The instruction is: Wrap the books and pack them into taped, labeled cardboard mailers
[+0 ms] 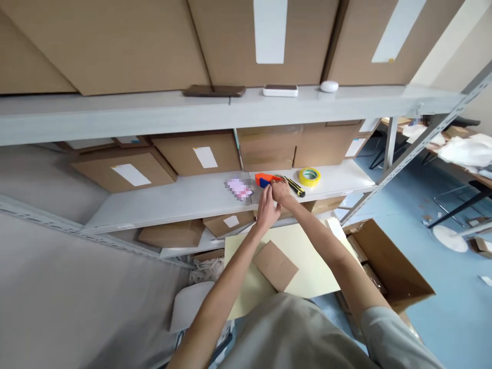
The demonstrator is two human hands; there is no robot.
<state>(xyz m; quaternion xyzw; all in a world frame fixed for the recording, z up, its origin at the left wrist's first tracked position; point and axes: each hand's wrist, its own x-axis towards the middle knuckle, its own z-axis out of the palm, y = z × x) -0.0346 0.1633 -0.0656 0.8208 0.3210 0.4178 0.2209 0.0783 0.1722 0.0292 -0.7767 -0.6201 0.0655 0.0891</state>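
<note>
On the far left of the middle shelf (184, 197) a row of cardboard boxes (126, 171) stood against the back, each with a white label, and just right of the shelf's centre lay a small pink packet (239, 188), blurred so its print could not be read. Your left hand (266, 209) reached up just to the right of that packet, fingers curled, and it met your right hand (282, 191) at the shelf's front edge; the two hands were touching each other. The orange and blue tape dispenser (266, 179) lay on the shelf directly above and slightly left of your right hand, its near end against your fingertips, so the grip was at the tool but you had not lifted it clear of the shelf. Whether either grip had actually closed round the dispenser could not be told, since the fingers overlapped and hid the contact. Just right of your right hand lay a black and yellow utility knife (295, 187), angled away, near your knuckles but apart from them. Further right sat a roll of yellow tape (309, 177), flat on the shelf, well clear of both hands. Below your arms lay a pale yellow sheet (307, 256) with a small brown cardboard box (275, 265) on it.
</note>
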